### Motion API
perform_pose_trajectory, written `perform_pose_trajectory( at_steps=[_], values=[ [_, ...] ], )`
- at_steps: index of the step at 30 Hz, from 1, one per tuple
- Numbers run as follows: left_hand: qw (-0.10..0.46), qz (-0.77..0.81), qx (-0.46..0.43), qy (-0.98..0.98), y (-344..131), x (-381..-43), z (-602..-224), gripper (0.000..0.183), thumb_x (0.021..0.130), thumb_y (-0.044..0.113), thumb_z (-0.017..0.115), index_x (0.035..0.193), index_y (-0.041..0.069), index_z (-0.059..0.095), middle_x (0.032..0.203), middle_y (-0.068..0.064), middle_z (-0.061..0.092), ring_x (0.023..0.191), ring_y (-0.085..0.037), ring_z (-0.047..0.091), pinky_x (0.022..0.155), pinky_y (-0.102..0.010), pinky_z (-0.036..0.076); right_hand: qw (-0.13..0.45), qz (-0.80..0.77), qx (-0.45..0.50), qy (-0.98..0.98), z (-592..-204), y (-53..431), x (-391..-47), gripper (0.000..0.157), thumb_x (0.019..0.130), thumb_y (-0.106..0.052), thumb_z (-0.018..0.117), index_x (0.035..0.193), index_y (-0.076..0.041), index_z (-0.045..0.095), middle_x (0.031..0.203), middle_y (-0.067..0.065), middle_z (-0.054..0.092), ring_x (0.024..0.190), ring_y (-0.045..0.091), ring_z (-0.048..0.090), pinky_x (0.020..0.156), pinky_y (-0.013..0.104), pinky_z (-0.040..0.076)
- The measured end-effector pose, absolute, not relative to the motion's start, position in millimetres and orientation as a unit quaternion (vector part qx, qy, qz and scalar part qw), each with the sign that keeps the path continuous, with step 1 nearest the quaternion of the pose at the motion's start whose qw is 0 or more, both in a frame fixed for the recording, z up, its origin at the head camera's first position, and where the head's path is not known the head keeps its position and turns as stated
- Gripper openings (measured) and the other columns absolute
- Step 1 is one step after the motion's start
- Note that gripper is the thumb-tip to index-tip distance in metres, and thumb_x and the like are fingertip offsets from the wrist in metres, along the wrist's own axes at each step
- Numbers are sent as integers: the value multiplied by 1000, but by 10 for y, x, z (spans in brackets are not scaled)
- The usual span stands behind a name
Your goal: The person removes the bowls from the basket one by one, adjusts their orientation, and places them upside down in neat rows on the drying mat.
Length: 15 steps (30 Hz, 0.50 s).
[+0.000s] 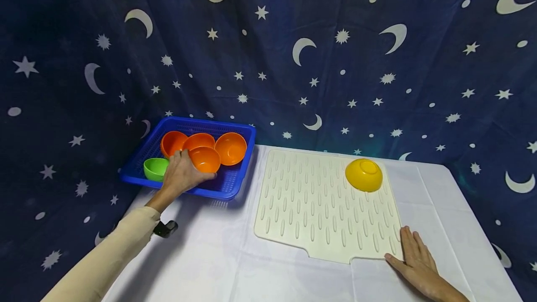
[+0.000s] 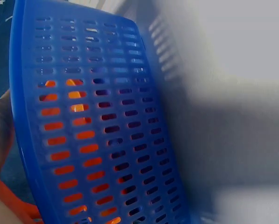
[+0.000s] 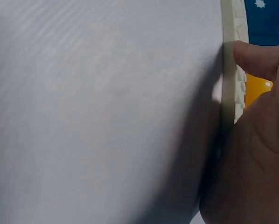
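Note:
My left hand (image 1: 183, 172) reaches over the front rim of a blue plastic basket (image 1: 228, 195). It grips the front orange bowl (image 1: 205, 158), fingertips at the bowl's left side and thumb along its near side. Three other orange bowls stand behind it, one of them the right-hand bowl (image 1: 230, 148). A green bowl (image 1: 155, 169) sits left of the hand. My right hand (image 1: 417, 264) lies with straight fingers at the near right corner of a cream ribbed draining mat (image 1: 310, 199). Upside down on the mat's far right part is a yellow bowl (image 1: 364, 175).
A white cloth (image 1: 209, 255) covers the table under the basket and mat. Behind and to the left hangs a dark blue curtain (image 1: 268, 59) with moons and stars. In the left wrist view, the basket's slotted wall (image 2: 97, 130) hides most of the bowls.

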<state>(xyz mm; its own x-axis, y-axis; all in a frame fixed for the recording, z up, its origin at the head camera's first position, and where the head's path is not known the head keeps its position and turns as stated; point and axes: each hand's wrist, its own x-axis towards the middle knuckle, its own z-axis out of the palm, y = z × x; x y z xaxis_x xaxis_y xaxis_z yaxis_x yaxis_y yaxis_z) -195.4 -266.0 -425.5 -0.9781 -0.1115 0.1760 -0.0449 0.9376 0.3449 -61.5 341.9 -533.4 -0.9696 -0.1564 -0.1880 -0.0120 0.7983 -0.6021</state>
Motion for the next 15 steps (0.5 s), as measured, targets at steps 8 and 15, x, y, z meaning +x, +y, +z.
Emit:
perform_pose_trajectory(
  at_steps=[8,15],
  values=[
    [144,-209,53,-966,-2529,-1893,-4189,110,64,59,89,132,-15,45,116,-32,48,104,-47,47,85,-56,46,115,-321,-39,939,-5296,3399,-639,100,101,-40,54,150,19,-11,154,44,-11,142,53,-28,104,74,-16],
    [160,-212,56,-963,-2450,-1863,-4145,112,63,63,87,135,-11,45,120,-30,48,104,-46,48,85,-58,46,112,-321,-38,940,-5307,3408,-626,100,101,-40,55,151,18,-10,155,43,-9,143,52,-27,105,74,-14]
  ],
)
